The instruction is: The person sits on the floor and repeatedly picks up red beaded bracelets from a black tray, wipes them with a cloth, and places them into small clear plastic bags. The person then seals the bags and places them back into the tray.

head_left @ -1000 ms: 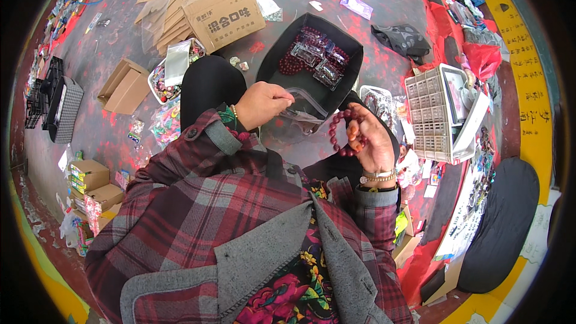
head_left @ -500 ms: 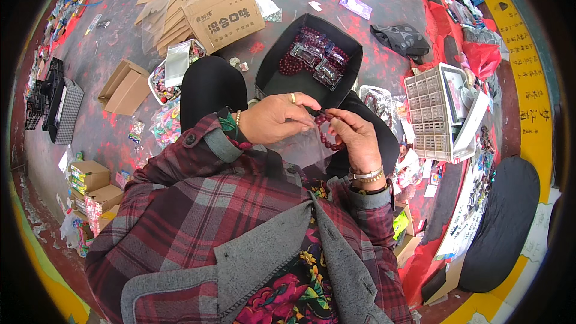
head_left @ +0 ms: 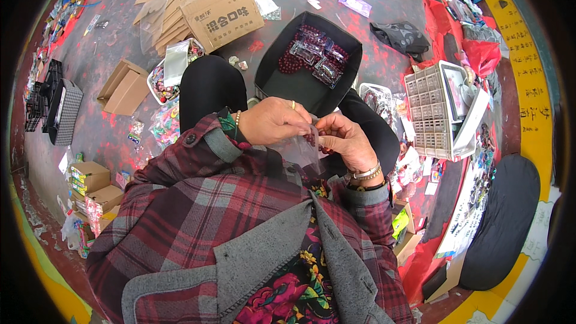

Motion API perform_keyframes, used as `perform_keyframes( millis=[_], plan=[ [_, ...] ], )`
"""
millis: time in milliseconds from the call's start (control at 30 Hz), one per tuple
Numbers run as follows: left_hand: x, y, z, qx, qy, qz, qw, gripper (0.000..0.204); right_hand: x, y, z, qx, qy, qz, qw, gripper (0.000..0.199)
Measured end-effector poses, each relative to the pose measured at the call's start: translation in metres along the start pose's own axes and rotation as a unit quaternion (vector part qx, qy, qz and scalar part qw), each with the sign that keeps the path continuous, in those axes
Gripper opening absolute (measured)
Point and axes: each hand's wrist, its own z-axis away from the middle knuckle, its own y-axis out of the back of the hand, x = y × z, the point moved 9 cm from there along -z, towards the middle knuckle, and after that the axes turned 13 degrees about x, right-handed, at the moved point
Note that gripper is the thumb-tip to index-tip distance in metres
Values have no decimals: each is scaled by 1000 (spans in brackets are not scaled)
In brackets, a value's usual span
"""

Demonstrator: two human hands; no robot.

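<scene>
My left hand (head_left: 277,121) pinches the edge of a small clear plastic bag (head_left: 309,155) that hangs between my hands. My right hand (head_left: 348,142) is closed on a dark red bead bracelet (head_left: 311,138) at the mouth of the bag; part of the bracelet shows beside or inside the film, and the fingers hide the rest. Just beyond my hands stands a black fabric box (head_left: 270,87), tilted between my knees. Inside it lie dark red beads (head_left: 292,63) and several bagged bracelets (head_left: 327,72).
A white plastic basket (head_left: 427,111) with items stands at right. Left of my knee is a white tray (head_left: 157,87) of small packets, with an open carton (head_left: 124,87) beside it. A large cardboard box (head_left: 222,15) lies farther off. A black stool seat (head_left: 504,222) sits at lower right.
My hands have come closer together. The bracelet, which hung in full view from my right fingers, is now at the bag and mostly covered.
</scene>
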Motion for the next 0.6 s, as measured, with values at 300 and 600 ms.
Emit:
perform_keyframes(
  millis=[300,600],
  plan=[
    [7,-4,1,-50,60,196,977,12,5,-26,7,-190,54,99,975,55],
    [18,0,2,-99,81,186,974,14,15,-17,3,-188,19,98,977,37]
  ],
)
